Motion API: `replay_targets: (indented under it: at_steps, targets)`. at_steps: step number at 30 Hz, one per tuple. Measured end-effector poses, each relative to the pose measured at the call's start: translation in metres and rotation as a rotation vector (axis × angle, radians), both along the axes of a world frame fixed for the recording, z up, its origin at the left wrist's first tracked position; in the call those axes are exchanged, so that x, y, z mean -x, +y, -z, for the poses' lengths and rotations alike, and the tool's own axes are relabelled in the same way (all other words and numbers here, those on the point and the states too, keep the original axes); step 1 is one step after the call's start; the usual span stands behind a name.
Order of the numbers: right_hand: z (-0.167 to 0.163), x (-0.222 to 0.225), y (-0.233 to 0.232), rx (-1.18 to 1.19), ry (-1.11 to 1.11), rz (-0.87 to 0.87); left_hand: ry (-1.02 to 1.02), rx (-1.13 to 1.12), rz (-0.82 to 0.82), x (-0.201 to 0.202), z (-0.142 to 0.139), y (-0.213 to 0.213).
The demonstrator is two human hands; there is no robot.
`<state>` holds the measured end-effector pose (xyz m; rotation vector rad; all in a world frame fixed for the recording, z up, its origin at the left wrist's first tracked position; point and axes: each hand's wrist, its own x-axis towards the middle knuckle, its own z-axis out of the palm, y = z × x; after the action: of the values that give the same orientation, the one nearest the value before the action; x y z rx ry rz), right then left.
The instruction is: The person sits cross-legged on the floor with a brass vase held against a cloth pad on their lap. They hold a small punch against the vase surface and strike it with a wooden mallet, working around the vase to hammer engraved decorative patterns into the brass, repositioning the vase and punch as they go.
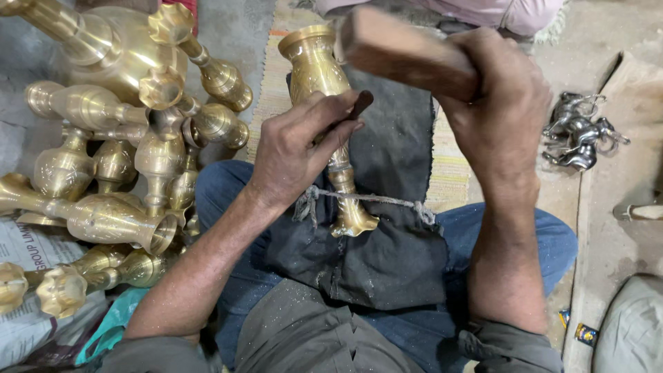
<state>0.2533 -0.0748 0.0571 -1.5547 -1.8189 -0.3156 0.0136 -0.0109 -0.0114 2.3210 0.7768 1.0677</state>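
On lap, left hand (293, 148) pinning brass vase (324, 103), right hand (501, 103) gripping wooden mallet (400, 52)

Heaped brass vases (117, 138), small metal figurines (580, 135)

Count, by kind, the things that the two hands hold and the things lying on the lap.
Brass vase: 1
Wooden mallet: 1
Chisel: 1
Black cloth: 1
String: 1
Total: 5

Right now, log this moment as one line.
left hand: holds chisel on brass vase | right hand: grips wooden mallet raised | vase: tied by string on dark cloth | brass vases pile: left
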Motion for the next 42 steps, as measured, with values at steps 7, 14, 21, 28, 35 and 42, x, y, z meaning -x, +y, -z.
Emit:
replay_targets:
  at_steps: [7, 14, 21, 28, 35, 42]
  targets:
    - [0.006, -0.009, -0.009, 0.061, 0.267, -0.138, -0.018, -0.039, 0.013, 0.001, -0.003, -0.002]
    - [-0.002, 0.007, -0.008, 0.123, 0.321, -0.089, -0.002, -0.026, 0.011, 0.001, -0.014, -0.004]
    - [0.0, 0.0, -0.008, 0.12, 0.541, -0.208, 0.008, -0.077, -0.001, -0.002, -0.015, -0.002]
    - [0.002, -0.001, -0.007, 0.165, 0.244, -0.037, 0.085, -0.039, -0.033, -0.004, -0.012, 0.0]
    - [0.001, -0.002, -0.01, 0.172, -0.049, 0.059, 0.098, -0.045, -0.034, -0.004, -0.019, -0.003]
    - [0.011, -0.009, -0.008, 0.343, 0.35, -0.011, 0.063, -0.015, -0.015, -0.005, -0.03, -0.006]
